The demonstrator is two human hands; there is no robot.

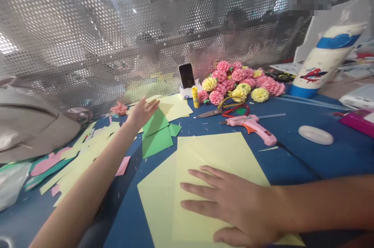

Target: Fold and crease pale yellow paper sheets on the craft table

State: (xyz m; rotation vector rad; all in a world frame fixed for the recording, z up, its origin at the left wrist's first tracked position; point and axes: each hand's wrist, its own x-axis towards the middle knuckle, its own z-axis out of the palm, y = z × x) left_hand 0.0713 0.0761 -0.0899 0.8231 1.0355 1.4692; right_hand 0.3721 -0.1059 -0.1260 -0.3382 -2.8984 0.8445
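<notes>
Two pale yellow paper sheets (210, 150) lie overlapping on the blue table in front of me. My right hand (239, 205) rests on the upper sheet, palm down with its fingers spread. My left hand (143, 111) is stretched out farther away, fingers extended and nothing visible in it. It is above or beside several green paper pieces (157, 141), next to more yellow sheets (178, 106) at the back; whether it touches them I cannot tell. A yellow glue stick (195, 97) stands upright to the right of that hand.
Right of the sheets lie a pink glue gun (254, 125), scissors (210, 113) and a white oval object (315, 134). Pink and yellow paper flowers (233, 80) are heaped behind, beside a bottle (327, 61). A phone (186, 75) leans upright. Paper scraps (87, 150) and a bag (37, 119) occupy the left.
</notes>
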